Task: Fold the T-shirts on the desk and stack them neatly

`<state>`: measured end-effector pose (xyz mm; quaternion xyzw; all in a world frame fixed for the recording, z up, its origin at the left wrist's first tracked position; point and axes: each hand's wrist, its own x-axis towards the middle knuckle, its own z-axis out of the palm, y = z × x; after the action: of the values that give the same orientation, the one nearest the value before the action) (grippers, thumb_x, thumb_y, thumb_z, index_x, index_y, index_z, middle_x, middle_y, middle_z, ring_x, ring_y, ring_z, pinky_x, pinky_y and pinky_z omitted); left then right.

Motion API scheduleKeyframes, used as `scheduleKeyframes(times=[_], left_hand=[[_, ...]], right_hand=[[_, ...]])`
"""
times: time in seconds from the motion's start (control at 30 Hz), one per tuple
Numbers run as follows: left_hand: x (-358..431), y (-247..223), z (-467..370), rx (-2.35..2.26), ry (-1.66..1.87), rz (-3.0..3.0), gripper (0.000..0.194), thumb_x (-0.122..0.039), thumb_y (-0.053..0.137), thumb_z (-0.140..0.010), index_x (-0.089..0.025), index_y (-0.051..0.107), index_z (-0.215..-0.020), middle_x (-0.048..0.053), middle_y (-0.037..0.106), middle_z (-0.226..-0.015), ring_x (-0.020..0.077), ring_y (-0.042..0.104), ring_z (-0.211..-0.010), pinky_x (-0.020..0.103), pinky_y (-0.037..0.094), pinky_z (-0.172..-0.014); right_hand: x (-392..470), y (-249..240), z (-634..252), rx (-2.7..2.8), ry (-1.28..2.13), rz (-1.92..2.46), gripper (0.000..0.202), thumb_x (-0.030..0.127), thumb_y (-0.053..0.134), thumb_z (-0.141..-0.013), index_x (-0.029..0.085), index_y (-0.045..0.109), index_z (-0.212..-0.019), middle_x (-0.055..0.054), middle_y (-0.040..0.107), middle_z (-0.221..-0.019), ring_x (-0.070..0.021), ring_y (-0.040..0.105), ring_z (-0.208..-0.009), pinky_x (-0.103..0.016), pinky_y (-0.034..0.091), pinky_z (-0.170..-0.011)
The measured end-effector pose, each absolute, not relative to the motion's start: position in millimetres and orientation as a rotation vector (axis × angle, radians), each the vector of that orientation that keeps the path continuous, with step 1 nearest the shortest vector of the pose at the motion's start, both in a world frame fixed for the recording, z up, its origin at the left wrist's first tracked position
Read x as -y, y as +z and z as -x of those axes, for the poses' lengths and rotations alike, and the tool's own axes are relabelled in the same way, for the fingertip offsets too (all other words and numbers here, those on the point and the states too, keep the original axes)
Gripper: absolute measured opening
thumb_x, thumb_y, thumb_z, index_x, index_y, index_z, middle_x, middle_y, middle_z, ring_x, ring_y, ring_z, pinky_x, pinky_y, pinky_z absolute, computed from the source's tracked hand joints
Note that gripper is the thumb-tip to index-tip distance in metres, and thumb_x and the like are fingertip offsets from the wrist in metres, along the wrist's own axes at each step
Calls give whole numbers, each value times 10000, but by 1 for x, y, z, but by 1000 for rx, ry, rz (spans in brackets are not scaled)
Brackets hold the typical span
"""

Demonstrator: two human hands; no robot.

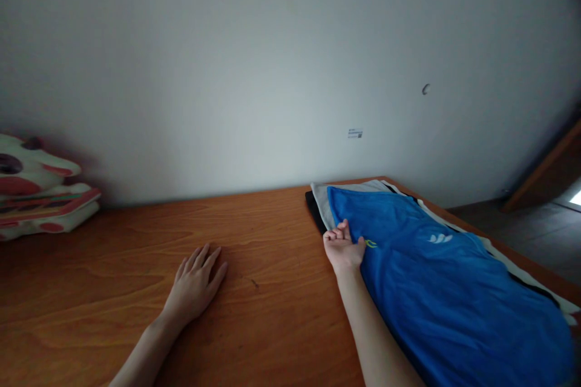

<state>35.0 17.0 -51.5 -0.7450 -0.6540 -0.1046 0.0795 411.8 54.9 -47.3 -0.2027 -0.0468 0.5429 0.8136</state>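
My left hand (194,284) lies palm down on the wooden tabletop (272,290), its fingers stretched and slightly spread, holding nothing. At the left edge of a blue garment (445,272) is my right hand (344,247), palm up. Its fingers curl loosely with the thumb apart, and nothing shows in the palm. The blue garment is spread out and bears a white logo and a small yellow-green mark, partly covered by my right thumb. Grey cloth (321,201), black cloth (314,210) and white cloth (521,266) stick out from beneath it. The lower part is cut off by the frame.
A white and red animal-shaped figure (40,190) stands at the table's far left. The pale wall (254,84) rises behind the table, with a small label (355,133) and a hook-like mark (425,89) on it. Beyond the table's right edge lies grey floor (494,221).
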Motion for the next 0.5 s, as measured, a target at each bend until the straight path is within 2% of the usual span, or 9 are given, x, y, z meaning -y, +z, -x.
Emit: scheduleKeyframes(times=[0.1, 0.17, 0.27, 0.37, 0.5], left_hand=[[-17, -51, -36, 1949, -300, 2224, 609, -497, 370, -968, -141, 589, -1410, 180, 511, -1536, 357, 468, -1426, 531, 348, -1186], [-17, -51, -35, 1947, -298, 2222, 605, -494, 370, -968, -147, 585, -1415, 172, 509, -1539, 355, 466, -1428, 530, 348, -1186], [-16, -51, -35, 1966, -301, 2219, 604, -493, 380, -963, -152, 580, -1419, 164, 517, -1536, 343, 460, -1435, 521, 348, -1188], [-16, -50, -36, 1981, -312, 2216, 596, -491, 380, -962, -163, 584, -1415, 150, 522, -1535, 329, 460, -1437, 511, 344, -1192], [-16, -50, -36, 1982, -315, 2222, 610, -489, 370, -962, -141, 583, -1415, 171, 511, -1540, 345, 455, -1437, 517, 338, -1194]], right_hand=[[-51, -44, -412, 106, 1272, 369, 806, 689, -4, -957, 241, 659, -864, -78, 688, -832, -169, 543, -588, -329, 463, -512], [-51, -43, -411, 110, 1335, 348, 870, 728, -54, -935, 241, 665, -886, -100, 705, -881, -182, 550, -608, -350, 471, -517], [-55, -45, -412, 116, 1250, 385, 764, 673, 42, -996, 248, 661, -854, -71, 715, -839, -163, 539, -577, -329, 454, -514], [-59, -46, -415, 111, 1143, 411, 592, 536, 156, -1060, 271, 627, -818, -20, 724, -796, -136, 527, -542, -282, 424, -512], [-61, -49, -414, 104, 1102, 452, 527, 397, 125, -1078, 314, 599, -863, 25, 727, -801, -119, 502, -512, -244, 404, -511]])
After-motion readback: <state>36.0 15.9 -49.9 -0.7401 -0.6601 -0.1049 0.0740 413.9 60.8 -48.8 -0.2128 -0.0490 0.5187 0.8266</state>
